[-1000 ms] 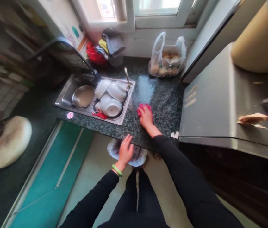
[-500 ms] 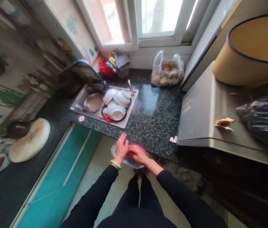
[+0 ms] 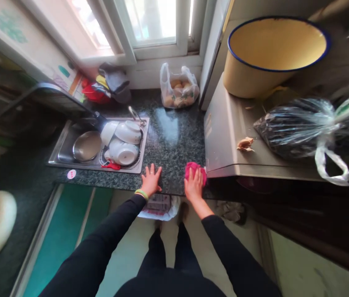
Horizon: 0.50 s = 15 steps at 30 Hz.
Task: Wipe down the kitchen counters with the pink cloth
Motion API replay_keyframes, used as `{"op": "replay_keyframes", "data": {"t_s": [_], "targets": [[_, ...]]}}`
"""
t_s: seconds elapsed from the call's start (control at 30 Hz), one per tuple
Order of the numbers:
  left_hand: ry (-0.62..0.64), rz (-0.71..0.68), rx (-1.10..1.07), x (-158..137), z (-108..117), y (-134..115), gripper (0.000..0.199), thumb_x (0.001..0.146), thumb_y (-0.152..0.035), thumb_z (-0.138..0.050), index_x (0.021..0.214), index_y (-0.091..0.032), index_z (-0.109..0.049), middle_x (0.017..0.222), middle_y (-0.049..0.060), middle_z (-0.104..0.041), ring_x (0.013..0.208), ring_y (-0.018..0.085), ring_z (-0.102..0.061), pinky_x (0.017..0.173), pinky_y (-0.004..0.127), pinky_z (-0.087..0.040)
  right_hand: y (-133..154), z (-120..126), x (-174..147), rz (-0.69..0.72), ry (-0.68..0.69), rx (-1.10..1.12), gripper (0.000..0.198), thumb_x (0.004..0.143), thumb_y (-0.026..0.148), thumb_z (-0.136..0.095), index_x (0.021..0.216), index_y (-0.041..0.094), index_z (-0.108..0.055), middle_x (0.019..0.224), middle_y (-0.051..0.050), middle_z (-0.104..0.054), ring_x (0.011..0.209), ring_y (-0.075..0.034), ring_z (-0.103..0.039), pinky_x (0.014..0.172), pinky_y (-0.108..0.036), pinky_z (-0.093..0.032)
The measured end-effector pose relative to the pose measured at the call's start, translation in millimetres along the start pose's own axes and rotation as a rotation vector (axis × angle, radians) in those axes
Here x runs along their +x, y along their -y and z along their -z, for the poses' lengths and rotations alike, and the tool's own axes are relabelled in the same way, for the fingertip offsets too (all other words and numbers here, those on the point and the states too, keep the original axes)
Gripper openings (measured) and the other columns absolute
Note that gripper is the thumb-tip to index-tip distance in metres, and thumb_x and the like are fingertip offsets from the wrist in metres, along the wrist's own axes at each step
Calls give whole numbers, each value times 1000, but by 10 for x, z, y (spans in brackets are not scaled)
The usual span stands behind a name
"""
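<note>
My left hand (image 3: 151, 180), with a pale green bangle at its wrist, has its fingers spread at the counter's front edge and holds nothing. Under my right hand (image 3: 194, 186) is a bunched pink cloth (image 3: 195, 169), pressed on the dark speckled countertop (image 3: 171, 152) close to the metal cabinet's corner. My fingers lie over the cloth, so its near part is hidden. Below the counter edge, between my arms, a bin with a white plastic liner (image 3: 172, 212) shows partly.
Left of my hands, the sink (image 3: 66, 142) holds a pan (image 3: 87, 146) and several white bowls (image 3: 125, 153). At the back stands a plastic bag of round food (image 3: 179, 99). A metal cabinet (image 3: 220, 140) on the right carries a yellow basin (image 3: 248, 78) and a black bag (image 3: 298, 126).
My hands have moved apart from over the bin. The right one has carried the pink cloth onto the counter; the left has spread at the edge. My view has turned right.
</note>
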<state>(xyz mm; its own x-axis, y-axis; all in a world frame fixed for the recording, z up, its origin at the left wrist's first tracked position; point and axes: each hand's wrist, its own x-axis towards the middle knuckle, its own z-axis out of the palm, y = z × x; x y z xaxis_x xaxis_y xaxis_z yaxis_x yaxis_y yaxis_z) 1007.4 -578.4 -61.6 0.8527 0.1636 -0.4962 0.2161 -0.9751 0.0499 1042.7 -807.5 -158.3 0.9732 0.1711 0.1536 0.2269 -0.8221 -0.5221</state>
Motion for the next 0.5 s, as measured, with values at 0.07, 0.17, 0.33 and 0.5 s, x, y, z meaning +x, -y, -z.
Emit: {"op": "replay_keyframes", "data": {"t_s": [0.07, 0.17, 0.33, 0.5], "targets": [[1, -5, 1, 3, -5, -5, 127, 65, -31, -96, 167, -32, -21, 176, 24, -3, 159, 55, -9, 112, 77, -36, 60, -33, 442, -34, 1, -23, 66, 96, 26, -55, 158, 11, -38, 170, -27, -26, 159, -40, -22, 125, -63, -31], [-8, -31, -4, -8, 10, -2, 127, 65, -32, -96, 167, -31, -22, 175, 27, -4, 158, 56, -10, 110, 78, -37, 86, -17, 663, -103, -8, -63, 67, 96, 25, -54, 158, 6, -37, 168, -32, -25, 158, -39, -24, 124, -64, -29], [-15, -50, -2, -44, 79, -30, 126, 65, -34, -97, 167, -27, -24, 173, 31, -5, 156, 59, -14, 108, 80, -38, 76, 110, -252, -142, -5, -164, 59, 101, 31, -48, 156, 9, -43, 166, -29, -31, 158, -39, -25, 122, -61, -33], [-28, -62, -29, -66, 84, -54, 125, 64, -31, -98, 167, -25, -26, 173, 32, -6, 155, 60, -14, 108, 81, -36, 67, 141, -593, -152, 1, -221, 61, 98, 32, -53, 154, 10, -45, 167, -30, -27, 157, -41, -25, 120, -64, -34]]}}
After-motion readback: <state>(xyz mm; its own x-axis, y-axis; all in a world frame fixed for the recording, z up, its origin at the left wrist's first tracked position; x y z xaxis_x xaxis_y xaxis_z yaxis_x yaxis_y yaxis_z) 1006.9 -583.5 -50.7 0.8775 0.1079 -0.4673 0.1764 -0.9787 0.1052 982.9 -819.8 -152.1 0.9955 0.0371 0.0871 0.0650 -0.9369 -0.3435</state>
